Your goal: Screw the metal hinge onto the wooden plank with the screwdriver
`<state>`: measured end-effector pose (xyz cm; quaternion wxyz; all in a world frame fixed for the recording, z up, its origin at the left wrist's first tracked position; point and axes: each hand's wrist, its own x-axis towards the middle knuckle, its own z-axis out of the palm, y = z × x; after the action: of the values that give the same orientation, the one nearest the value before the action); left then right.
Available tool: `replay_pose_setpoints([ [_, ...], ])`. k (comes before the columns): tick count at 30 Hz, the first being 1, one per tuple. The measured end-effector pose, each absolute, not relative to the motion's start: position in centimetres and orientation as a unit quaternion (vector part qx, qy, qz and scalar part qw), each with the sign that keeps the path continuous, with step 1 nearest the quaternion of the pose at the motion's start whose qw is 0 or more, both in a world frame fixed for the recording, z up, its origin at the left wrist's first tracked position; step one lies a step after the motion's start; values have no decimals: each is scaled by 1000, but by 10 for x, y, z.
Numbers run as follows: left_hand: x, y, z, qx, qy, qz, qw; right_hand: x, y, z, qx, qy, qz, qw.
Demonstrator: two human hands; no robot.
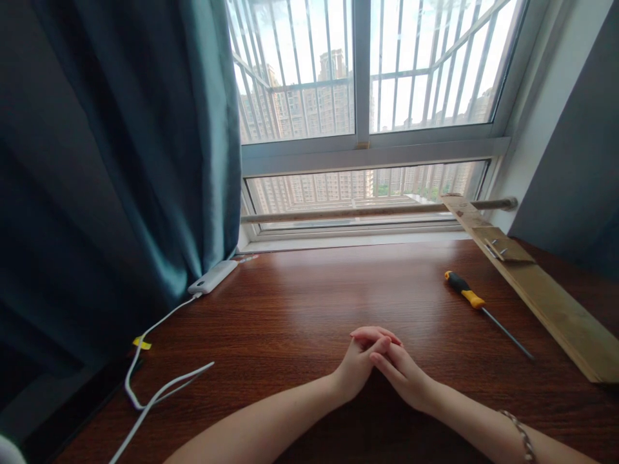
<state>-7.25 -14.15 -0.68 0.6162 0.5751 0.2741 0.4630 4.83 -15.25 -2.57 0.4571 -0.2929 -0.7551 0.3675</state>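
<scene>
My left hand (pixel 352 374) and my right hand (pixel 407 374) are clasped together over the brown wooden tabletop (pixel 290 309). Their fingers wrap around each other, and no object shows between them; the palms are hidden. To the right of my hands lies a screwdriver (pixel 464 291) with a black and yellow handle, its metal shaft pointing toward the lower right. Beyond it, a long wooden board (pixel 546 303) slants from the window side down to the right edge. A small wood piece (pixel 512 245) with two screws or nails sits on the board.
By the blue curtain (pixel 193 161) lies a white power-bank-like device (pixel 213 277). Its white cable (pixel 145 406) loops across the left of the table, near a yellow tag (pixel 142 343). A horizontal rod (pixel 338 212) crosses the barred window at the back.
</scene>
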Motion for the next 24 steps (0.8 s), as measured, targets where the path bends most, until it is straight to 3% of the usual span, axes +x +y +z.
replay_pose_setpoints([
  [24,-72,-141,-7,575,259,468,620,49,-152,-25,-286,-757,377,451],
])
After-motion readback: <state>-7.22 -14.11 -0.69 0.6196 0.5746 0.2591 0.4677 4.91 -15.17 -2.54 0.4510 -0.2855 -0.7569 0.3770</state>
